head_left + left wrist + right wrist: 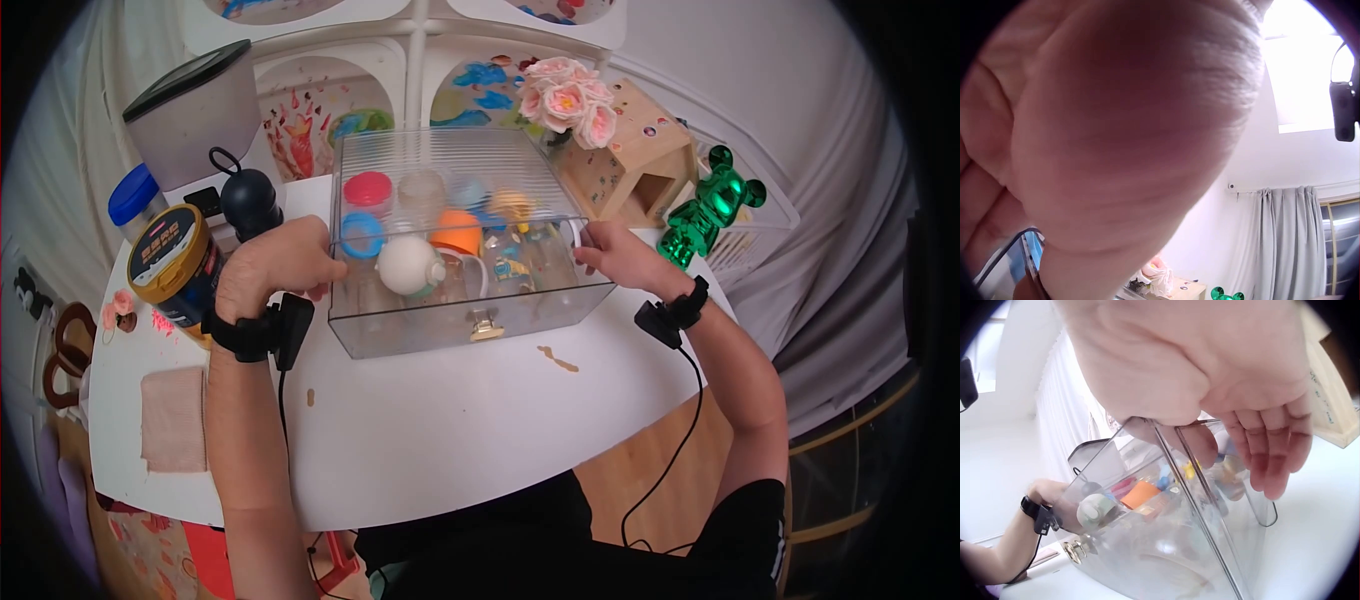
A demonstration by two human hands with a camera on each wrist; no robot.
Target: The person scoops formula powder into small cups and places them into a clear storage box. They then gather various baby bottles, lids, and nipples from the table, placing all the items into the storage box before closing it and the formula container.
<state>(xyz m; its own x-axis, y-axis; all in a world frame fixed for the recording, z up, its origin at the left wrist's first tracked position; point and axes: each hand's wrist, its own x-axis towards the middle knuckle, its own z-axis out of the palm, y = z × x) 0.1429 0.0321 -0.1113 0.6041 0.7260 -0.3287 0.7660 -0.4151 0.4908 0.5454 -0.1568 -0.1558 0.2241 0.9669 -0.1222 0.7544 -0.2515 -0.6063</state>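
We found the clear lidded storage box [400,337] at the centre of the frame, on the white table [430,430]. The left hand [278,260], left of centre, held the box's left edge between thumb and bent fingers. The right hand [630,258], right of centre, pinched the opposite edge, its thumb showing through the clear plastic in the right wrist view.

We judged slipping the main risk: smooth rims offered little purchase, and an uneven pull could tilt the box and send its loose contents sliding. The black bottle [249,203], just beside the left hand at upper left, could be knocked over by an outward elbow or wrist. The wrist cable [690,420] at lower right could snag.

The box looked glassy, with a ribbed panel at the rear and a gold clasp [487,327] on the front wall. Inside we noted a white ball [406,265], an orange cup-like piece [457,232], a pink-lidded jar [368,189] and a blue-lidded jar [362,234]. We could not tell whether the clasp was fastened.
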